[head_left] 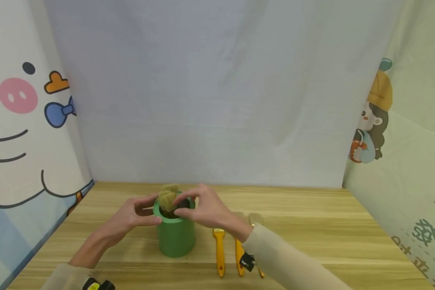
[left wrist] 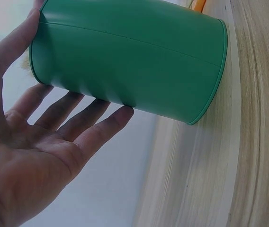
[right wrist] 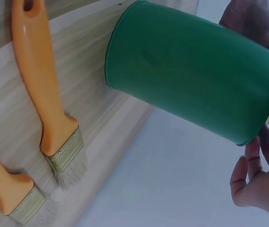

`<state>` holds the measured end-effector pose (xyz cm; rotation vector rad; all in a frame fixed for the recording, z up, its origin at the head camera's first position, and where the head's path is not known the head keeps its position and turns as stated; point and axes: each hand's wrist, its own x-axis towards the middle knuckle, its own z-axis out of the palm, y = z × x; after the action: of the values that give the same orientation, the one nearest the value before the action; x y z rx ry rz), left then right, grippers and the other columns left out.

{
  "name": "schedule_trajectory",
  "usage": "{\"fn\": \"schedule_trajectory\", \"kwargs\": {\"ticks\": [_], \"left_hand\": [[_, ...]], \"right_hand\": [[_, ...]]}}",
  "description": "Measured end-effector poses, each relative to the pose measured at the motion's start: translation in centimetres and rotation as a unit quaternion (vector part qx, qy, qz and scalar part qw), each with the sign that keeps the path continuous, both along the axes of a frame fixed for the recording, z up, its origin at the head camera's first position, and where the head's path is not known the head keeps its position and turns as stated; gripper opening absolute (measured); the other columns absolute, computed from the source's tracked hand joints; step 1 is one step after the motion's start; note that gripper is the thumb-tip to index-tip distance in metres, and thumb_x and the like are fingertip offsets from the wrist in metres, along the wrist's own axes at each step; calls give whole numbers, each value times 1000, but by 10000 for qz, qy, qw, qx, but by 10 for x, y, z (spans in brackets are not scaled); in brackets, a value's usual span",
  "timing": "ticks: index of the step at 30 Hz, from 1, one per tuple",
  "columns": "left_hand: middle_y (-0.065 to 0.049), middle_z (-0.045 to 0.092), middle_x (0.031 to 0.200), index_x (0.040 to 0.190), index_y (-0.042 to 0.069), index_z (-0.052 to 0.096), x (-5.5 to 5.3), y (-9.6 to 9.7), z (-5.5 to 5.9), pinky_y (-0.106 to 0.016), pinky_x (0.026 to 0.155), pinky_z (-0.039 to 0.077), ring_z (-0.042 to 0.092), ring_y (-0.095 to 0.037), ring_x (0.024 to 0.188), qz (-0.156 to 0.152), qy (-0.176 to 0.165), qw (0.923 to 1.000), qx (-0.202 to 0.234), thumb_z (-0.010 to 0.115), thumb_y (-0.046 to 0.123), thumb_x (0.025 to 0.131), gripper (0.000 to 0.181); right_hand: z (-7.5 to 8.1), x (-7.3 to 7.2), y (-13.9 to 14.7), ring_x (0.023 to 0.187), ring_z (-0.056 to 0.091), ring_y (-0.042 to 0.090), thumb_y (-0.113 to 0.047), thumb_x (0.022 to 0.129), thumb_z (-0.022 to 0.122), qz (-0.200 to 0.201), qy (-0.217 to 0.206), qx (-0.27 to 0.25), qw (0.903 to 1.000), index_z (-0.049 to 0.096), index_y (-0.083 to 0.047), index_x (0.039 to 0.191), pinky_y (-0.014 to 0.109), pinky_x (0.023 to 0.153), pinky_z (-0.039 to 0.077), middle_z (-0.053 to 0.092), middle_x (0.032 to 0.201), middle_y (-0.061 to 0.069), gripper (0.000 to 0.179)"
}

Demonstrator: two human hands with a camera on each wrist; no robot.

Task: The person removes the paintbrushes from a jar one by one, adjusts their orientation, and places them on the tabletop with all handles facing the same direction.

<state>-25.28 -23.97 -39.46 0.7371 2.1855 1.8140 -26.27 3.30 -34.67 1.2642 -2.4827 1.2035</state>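
Observation:
A green cylindrical container [head_left: 176, 241] stands upright on the wooden table. Pale bristle heads of paintbrushes [head_left: 166, 198] stick up out of its mouth; their handles are hidden inside. My left hand [head_left: 128, 215] holds the container from the left, thumb at the near rim and the other fingers along its far side, as the left wrist view shows at the green wall [left wrist: 125, 61]. From the right, my right hand [head_left: 212, 209] reaches over the rim and pinches one paintbrush near its bristles with thumb and forefinger.
Several paintbrushes with orange handles [head_left: 220, 251] lie on the table [head_left: 311, 241] right of the container, partly under my right forearm. Two show close up in the right wrist view, the nearer orange brush [right wrist: 40, 71] bristles down. A pale cloth [head_left: 210, 92] hangs behind.

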Motion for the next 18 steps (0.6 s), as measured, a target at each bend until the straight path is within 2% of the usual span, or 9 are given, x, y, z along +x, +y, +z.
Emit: {"fn": "schedule_trajectory", "kwargs": {"ticks": [6,18], "left_hand": [[-28,42,160,163,-2,34,1,1,0,-39,101,55,52,-46,138,42,-49,10000,17,73,12,99,76],[-27,44,158,162,-2,36,1,0,0,-39,101,55,52,-46,138,1,-24,10000,28,73,12,100,74]], "right_hand": [[-1,-3,-10,83,64,6,-10,94,81,173,-129,-92,9997,84,-12,106,25,75,51,78,100,-5,13],[-2,-4,-16,86,66,5,-9,91,84,-174,-160,-115,9997,85,-14,98,23,76,53,78,93,-9,9]]}}
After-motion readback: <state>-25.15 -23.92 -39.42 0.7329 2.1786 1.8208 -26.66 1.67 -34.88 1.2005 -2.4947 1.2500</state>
